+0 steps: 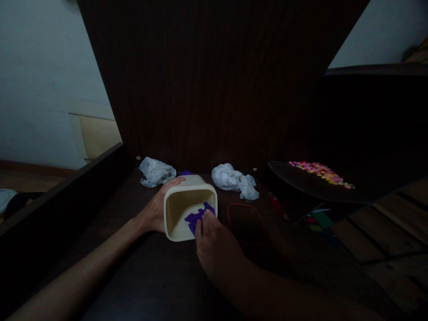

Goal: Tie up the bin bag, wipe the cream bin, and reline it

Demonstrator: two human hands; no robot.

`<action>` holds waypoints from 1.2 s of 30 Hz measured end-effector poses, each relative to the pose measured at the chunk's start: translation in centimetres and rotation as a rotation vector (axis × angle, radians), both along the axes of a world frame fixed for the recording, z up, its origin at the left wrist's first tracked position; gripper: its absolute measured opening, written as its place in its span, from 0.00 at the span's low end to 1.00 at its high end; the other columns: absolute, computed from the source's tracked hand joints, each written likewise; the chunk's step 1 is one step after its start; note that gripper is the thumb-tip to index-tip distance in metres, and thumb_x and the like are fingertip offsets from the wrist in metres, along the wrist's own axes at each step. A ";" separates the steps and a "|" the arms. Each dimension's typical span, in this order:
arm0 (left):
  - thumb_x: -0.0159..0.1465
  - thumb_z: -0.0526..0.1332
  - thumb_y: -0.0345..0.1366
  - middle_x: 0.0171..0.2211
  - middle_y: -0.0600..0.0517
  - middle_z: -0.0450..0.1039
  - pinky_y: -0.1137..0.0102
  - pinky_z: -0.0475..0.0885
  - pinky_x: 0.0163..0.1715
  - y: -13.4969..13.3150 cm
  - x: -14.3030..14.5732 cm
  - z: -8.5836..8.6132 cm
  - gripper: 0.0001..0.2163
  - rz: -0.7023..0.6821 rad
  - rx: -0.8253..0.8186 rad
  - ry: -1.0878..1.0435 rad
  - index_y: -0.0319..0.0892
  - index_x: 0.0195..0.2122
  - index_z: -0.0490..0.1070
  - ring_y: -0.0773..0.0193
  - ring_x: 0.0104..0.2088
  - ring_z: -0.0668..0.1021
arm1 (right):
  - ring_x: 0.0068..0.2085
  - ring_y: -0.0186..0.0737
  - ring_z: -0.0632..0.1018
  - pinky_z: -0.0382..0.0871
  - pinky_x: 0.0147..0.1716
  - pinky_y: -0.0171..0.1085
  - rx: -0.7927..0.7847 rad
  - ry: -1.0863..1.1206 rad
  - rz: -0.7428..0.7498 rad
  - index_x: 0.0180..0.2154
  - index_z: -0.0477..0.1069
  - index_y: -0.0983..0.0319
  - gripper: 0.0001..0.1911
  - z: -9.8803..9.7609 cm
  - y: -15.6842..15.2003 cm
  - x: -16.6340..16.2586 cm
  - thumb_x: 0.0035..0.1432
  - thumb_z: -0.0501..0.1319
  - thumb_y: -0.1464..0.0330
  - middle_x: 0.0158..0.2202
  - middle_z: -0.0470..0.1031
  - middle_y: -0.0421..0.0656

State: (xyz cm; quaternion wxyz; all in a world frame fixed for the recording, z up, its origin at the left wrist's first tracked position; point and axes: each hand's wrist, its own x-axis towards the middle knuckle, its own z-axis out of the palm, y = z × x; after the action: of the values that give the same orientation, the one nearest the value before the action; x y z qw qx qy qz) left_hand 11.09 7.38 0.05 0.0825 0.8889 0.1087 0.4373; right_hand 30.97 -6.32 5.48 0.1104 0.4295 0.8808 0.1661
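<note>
A cream plastic container [172, 213] lies tipped on its side, its open mouth facing me. My left hand [159, 206] grips it from the left, with fingers over the top and side. At the mouth, my right hand [211, 238] pinches a crumpled purple cloth [194, 220], part of which reaches inside the container. A bit more purple material [186, 172] shows behind the container. To the right of the container lies a rounded rectangular rim or lid with a reddish-orange edge [245, 205]; the dim light hides its middle.
Two crumpled clear plastic bags, a left one [156, 172] and a right one [230, 178], lie against the dark upright board [214, 89]. Small pink and yellow pieces [321, 173] sit on a dark curved surface [284, 176] at the right. Below it are dim green and red items [321, 220]. A raised edge [67, 189] runs along the left.
</note>
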 end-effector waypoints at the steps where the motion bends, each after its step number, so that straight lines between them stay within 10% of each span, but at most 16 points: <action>1: 0.51 0.75 0.53 0.67 0.32 0.58 0.31 0.65 0.62 0.1 0.1 -0.1 0.56 0.004 0.010 -0.008 0.46 0.73 0.43 0.30 0.67 0.65 | 0.59 0.63 0.77 0.72 0.61 0.54 -0.005 -0.008 -0.020 0.56 0.73 0.83 0.22 -0.2 -0.1 0.1 0.64 0.57 0.77 0.58 0.72 0.70; 20: 0.50 0.75 0.55 0.67 0.36 0.58 0.33 0.65 0.64 -0.4 0.8 -0.3 0.56 0.050 -0.020 -0.009 0.47 0.72 0.43 0.30 0.66 0.66 | 0.48 0.51 0.83 0.77 0.51 0.45 0.032 0.126 0.181 0.52 0.76 0.79 0.18 1.7 -1.7 3.0 0.63 0.61 0.75 0.50 0.81 0.62; 36: 0.45 0.78 0.56 0.64 0.31 0.60 0.34 0.64 0.63 -0.2 0.7 -0.5 0.60 0.029 -0.009 -0.018 0.45 0.72 0.45 0.31 0.65 0.67 | 0.68 0.58 0.67 0.62 0.67 0.47 -0.548 0.471 0.187 0.67 0.58 0.82 0.42 3.6 -0.2 2.7 0.64 0.64 0.58 0.67 0.63 0.69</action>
State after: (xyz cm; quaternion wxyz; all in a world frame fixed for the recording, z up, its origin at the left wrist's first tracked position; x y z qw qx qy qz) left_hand 11.79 7.14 -0.43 0.0810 0.8828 0.1229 0.4461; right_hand 33.65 -6.51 9.05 -0.0001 0.3282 0.9292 -0.1699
